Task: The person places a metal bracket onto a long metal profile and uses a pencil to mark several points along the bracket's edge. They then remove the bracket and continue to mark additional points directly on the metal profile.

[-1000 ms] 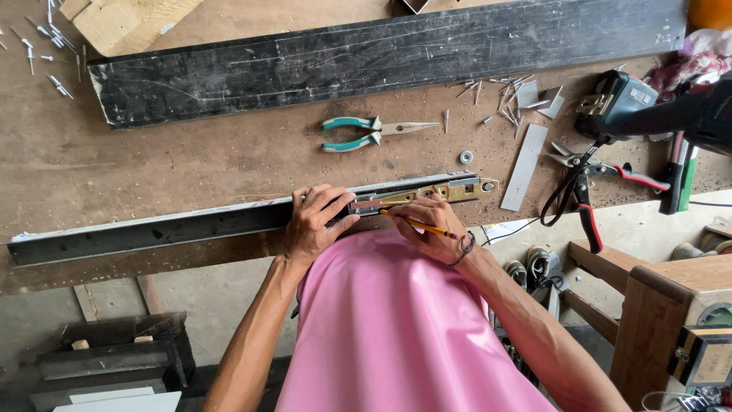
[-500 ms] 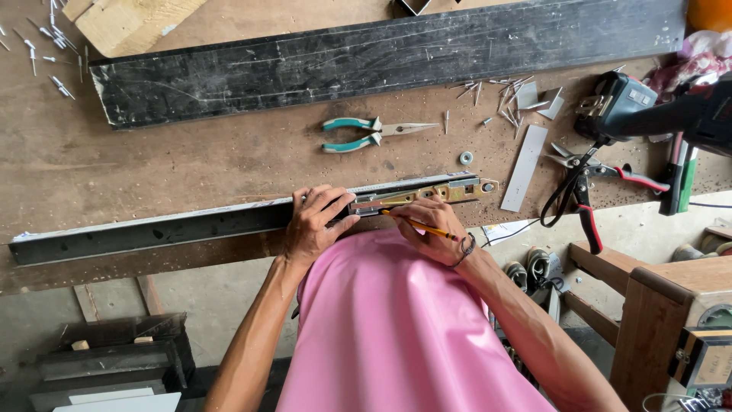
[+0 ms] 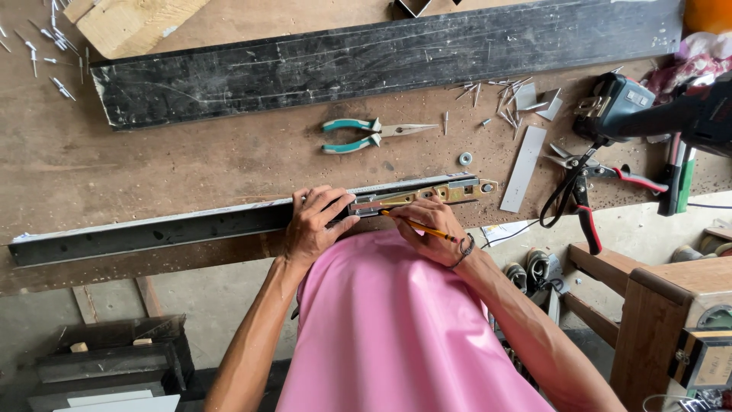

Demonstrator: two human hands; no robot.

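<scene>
This is a workshop. The worn brown wooden surface is scarred and stained, strewn with loose silver rivets and nails. Teal-handled long-nose pliers, red-handled metal snips and a dark cordless power drill lie about, beside a long scuffed black plank, a pale timber offcut and cut strips of grey sheet metal.

Left hand pins rail; right hand pencils.
</scene>
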